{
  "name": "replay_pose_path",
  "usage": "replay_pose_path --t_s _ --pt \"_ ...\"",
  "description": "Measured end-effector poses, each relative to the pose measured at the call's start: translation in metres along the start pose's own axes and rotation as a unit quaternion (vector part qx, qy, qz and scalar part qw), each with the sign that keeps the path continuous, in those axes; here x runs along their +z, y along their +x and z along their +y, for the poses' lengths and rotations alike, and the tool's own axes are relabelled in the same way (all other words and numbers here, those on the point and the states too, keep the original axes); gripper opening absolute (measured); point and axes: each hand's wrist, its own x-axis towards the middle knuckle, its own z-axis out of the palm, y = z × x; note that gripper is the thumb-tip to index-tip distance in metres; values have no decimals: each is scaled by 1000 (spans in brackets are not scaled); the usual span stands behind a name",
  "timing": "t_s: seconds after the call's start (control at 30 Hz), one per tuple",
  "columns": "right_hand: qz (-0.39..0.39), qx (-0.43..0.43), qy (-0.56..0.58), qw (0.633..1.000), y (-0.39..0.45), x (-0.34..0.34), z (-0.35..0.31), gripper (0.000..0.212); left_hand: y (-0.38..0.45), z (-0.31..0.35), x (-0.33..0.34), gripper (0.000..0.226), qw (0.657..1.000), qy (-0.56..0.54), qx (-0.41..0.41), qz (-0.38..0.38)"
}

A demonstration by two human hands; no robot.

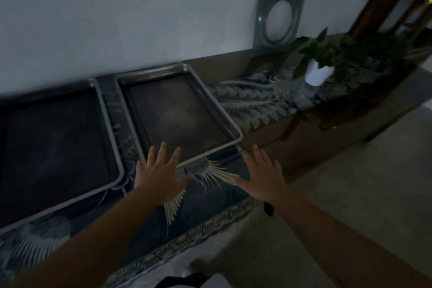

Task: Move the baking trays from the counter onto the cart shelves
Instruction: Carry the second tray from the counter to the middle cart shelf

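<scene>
Two dark metal baking trays lie side by side on a counter covered with a blue patterned cloth (210, 196). The right tray (177, 112) sits against the wall; the left tray (56, 147) runs off the left edge of view. My left hand (161, 175) hovers open at the near left corner of the right tray, its fingertips over the tray's near rim. My right hand (264, 175) is open, fingers spread, just off the tray's near right corner. Neither hand holds anything. No cart is in view.
A white pot with a green leafy plant (319, 73) stands at the counter's far right. A grey panel with an oval opening (279, 16) leans on the wall behind it. Dark wooden furniture (383, 7) rises at the top right. Bare floor (350, 194) lies to the right.
</scene>
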Motion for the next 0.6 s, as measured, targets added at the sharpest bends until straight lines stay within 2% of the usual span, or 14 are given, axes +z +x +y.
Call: replay_pose_path --t_s 0.13,0.4,0.6 --pt "-31 -45 -1 999 45 -9 -24 110 18 -10 -4 98 999 -21 -29 -7" --pt "-30 -127 -56 990 120 -23 -42 102 41 -31 4 95 990 -78 -116 -18" --pt "-63 -136 -51 987 186 -28 -35 104 64 -44 21 95 974 -126 -185 -31"
